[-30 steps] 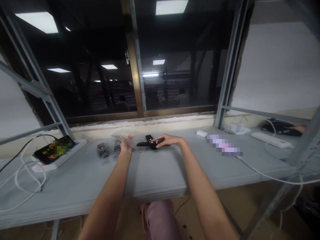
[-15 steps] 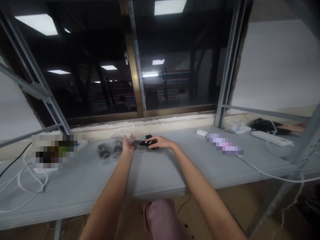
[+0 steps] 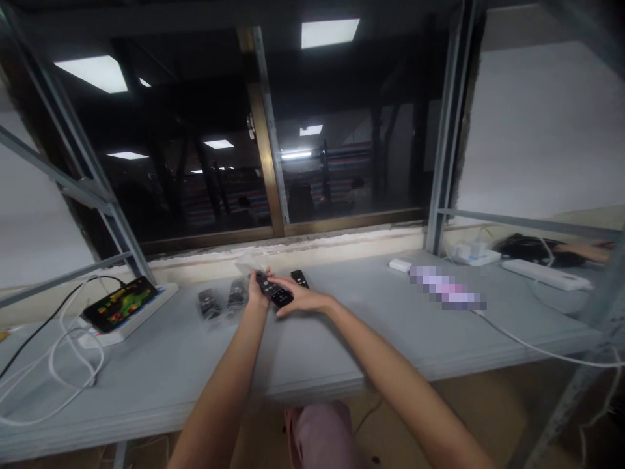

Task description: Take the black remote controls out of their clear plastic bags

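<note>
Remote [image 3: 276, 292] slants left-far to right-near, left hand [image 3: 258, 293] gripping its far end, right hand [image 3: 303, 299] its near end

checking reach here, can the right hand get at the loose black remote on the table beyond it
Probably yes: the loose remote lies just beyond the right hand, with no visible barrier between. But that hand holds another remote, so it would likely have to let go first.
</note>
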The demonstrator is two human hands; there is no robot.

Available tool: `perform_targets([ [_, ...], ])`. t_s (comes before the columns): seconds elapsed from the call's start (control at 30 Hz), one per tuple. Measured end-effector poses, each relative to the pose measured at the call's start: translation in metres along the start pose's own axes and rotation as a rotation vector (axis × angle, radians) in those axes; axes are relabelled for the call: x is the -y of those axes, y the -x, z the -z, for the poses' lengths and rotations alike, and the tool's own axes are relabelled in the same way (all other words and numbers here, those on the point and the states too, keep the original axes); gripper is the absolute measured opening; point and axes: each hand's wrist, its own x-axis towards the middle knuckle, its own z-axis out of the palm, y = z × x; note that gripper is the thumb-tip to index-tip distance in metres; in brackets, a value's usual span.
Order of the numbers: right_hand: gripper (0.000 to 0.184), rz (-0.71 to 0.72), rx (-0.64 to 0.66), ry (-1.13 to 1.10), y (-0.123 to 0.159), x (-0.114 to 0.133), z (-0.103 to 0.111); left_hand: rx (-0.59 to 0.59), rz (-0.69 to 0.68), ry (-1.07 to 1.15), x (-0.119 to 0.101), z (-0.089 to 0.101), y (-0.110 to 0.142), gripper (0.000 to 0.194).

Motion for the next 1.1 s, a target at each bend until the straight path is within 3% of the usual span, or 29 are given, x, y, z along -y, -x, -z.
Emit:
perform_targets([
  [0.03, 0.084, 0.022, 0.030, -0.036, 0.000, -0.001, 0.002, 0.023, 0.004, 0.000, -0.001, 0.000, 0.001, 0.050],
  [0.1, 0.079, 0.020, -0.032, -0.054, 0.002, -0.005, 0.004, 0.126, 0.058, -0.052, 0.000, -0.001, 0.006, 0.049],
  [0.23, 0.102, -0.043, -0.369, 0.000, 0.003, -0.013, 0.004, 0.378, 0.155, -0.229, 0.007, -0.008, 0.017, 0.039],
  [0.37, 0.073, -0.167, -0.361, -0.162, 0.000, -0.015, 0.007, 0.430, 0.174, -0.285, 0.012, -0.012, 0.019, 0.042],
  [0.43, 0.061, -0.214, -0.342, -0.255, -0.001, -0.014, 0.009, 0.398, 0.191, -0.263, 0.011, -0.010, 0.015, 0.050],
  [0.5, 0.057, -0.225, -0.303, -0.303, -0.001, -0.013, 0.008, 0.280, 0.159, -0.188, 0.008, -0.006, 0.009, 0.057],
  [0.63, 0.068, -0.221, -0.152, -0.283, 0.003, -0.012, 0.000, 0.031, 0.079, -0.049, 0.004, 0.003, 0.000, 0.050],
  [0.7, 0.071, -0.215, -0.192, -0.182, 0.005, -0.013, -0.003, 0.050, 0.084, -0.050, 0.006, 0.003, 0.000, 0.045],
  [0.83, 0.046, -0.193, -0.411, 0.057, 0.005, -0.015, 0.000, 0.175, 0.126, -0.155, 0.017, -0.006, 0.002, 0.039],
  [0.9, 0.042, -0.201, -0.478, 0.089, 0.004, -0.014, 0.004, 0.180, 0.106, -0.222, 0.022, -0.008, -0.001, 0.036],
  [1.0, 0.039, -0.248, -0.511, 0.117, 0.002, -0.012, 0.006, 0.091, 0.009, -0.290, 0.025, -0.005, -0.008, 0.028],
  [1.1, 0.035, -0.295, -0.480, 0.260, -0.005, -0.009, 0.002, -0.126, -0.193, -0.296, 0.018, 0.003, -0.015, 0.023],
])
